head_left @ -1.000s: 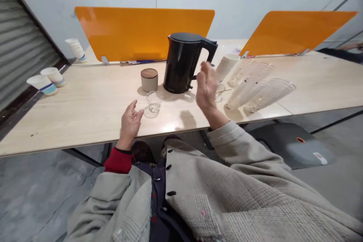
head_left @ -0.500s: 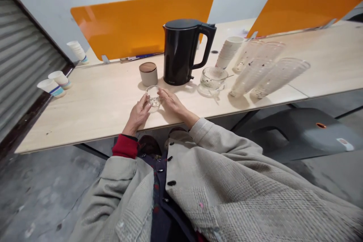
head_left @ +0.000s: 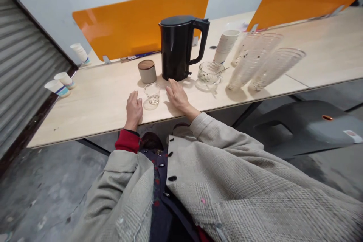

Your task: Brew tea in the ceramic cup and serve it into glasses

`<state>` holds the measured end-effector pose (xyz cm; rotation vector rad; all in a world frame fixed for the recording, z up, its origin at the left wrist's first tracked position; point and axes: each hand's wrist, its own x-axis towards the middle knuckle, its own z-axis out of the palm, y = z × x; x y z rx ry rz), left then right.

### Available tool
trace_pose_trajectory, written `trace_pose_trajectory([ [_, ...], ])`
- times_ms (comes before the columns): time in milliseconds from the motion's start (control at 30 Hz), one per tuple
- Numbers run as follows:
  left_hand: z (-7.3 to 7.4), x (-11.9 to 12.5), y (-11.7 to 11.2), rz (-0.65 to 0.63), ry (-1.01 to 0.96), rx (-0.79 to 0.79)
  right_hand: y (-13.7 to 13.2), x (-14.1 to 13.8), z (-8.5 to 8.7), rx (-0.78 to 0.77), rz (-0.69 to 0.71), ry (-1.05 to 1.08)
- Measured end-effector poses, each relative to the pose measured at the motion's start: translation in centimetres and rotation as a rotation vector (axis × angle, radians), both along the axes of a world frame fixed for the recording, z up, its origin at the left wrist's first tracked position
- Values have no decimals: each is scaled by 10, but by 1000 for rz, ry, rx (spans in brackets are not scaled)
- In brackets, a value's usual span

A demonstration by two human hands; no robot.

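A small clear glass (head_left: 152, 93) stands on the wooden table (head_left: 93, 102) between my two hands. My left hand (head_left: 134, 108) lies flat on the table just left of the glass, fingers stretched out, holding nothing. My right hand (head_left: 177, 95) rests palm down to the right of the glass, fingers spread, its fingertips close to the base of a black electric kettle (head_left: 178, 47). Neither hand touches the glass.
A beige jar with a wooden lid (head_left: 147, 71) stands left of the kettle. A ribbed glass cup (head_left: 210, 73), a stack of paper cups (head_left: 225, 45) and stacks of clear plastic cups (head_left: 263, 64) lie right. Orange dividers (head_left: 136, 22) stand behind. Paper cups (head_left: 61, 84) sit far left.
My right hand came down from beside the kettle handle to the glass. Both hands briefly cupped the glass, then drew apart and now lie flat on either side of it.
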<state>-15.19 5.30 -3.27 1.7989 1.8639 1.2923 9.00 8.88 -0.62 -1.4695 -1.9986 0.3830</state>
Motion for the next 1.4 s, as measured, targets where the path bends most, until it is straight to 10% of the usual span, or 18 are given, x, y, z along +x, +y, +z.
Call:
trace_pose_trajectory([
  [733,24,27,-23,84,726,-349,-19,-4,18,-197,139,-472],
  [1400,27,32,-27,85,718,-356,-15,-3,7,-183,132,-472],
])
